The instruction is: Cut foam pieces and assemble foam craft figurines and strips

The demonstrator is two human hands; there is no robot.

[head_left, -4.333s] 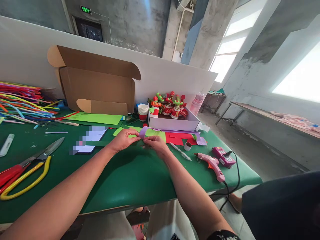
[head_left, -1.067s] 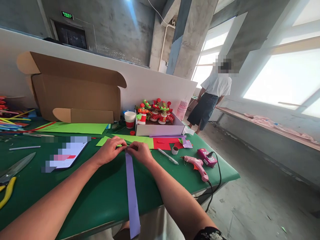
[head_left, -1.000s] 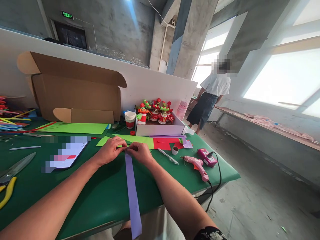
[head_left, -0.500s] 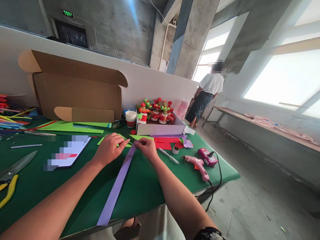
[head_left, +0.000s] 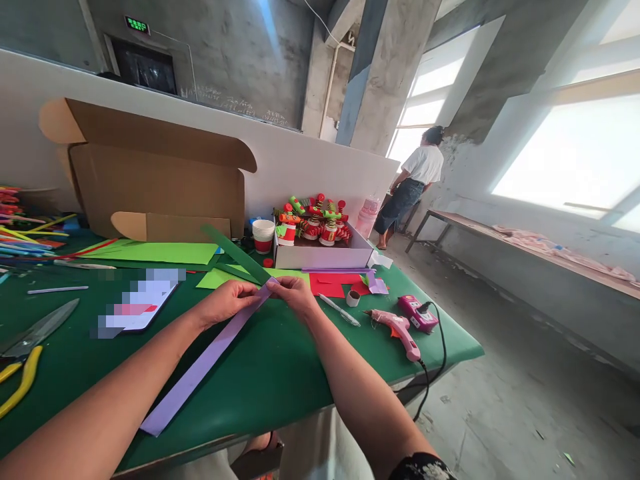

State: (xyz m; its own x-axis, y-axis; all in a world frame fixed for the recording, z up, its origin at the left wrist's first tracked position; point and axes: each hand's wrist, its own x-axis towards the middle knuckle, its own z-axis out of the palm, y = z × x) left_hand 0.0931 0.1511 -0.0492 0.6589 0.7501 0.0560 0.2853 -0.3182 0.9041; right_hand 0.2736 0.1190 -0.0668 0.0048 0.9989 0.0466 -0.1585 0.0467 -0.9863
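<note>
A long purple paper strip slants across the near part of the table, its lower end by the front edge. My right hand pinches its upper end, where a dark green paper strip meets it and sticks out to the upper left. My left hand is closed, its fingertips on the purple strip just below that joint. How the two strips are joined is hidden by my fingers.
On the right lie a pink glue gun, a white pen and a paper ring. At left are yellow-handled scissors and a phone. Behind stand paper cups and a box of figures. A person stands beyond.
My left hand has come onto the purple strip, its fingers closing. The purple strip's lower end has swung left, and the dark green strip now shows raised to the upper left.
</note>
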